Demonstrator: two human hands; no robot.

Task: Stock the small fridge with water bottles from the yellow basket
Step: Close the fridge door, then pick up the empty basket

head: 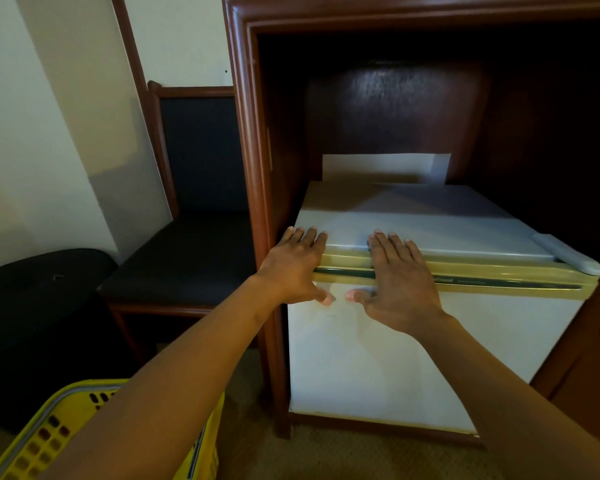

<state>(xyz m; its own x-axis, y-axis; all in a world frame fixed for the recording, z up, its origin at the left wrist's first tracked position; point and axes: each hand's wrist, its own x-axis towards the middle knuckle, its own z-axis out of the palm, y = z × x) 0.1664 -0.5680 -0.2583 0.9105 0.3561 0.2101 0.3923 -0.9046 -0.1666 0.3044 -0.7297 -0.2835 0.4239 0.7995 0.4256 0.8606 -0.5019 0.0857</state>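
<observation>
Wooden cabinet (pixel 246 133): 2 flat hands, left hand (pixel 297 268) and right hand (pixel 400 282), seemingly touching fridge (pixel 378 358)

Head view looks down, close, at fridge (pixel 395 341).

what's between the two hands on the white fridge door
Nothing in the head view: between the thumbs of the left hand and right hand shows only a bare strip of the small white fridge door, below its yellowed top trim.

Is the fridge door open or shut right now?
Shut: the fridge door sits flush under the yellowed top trim, with no interior showing.
</observation>
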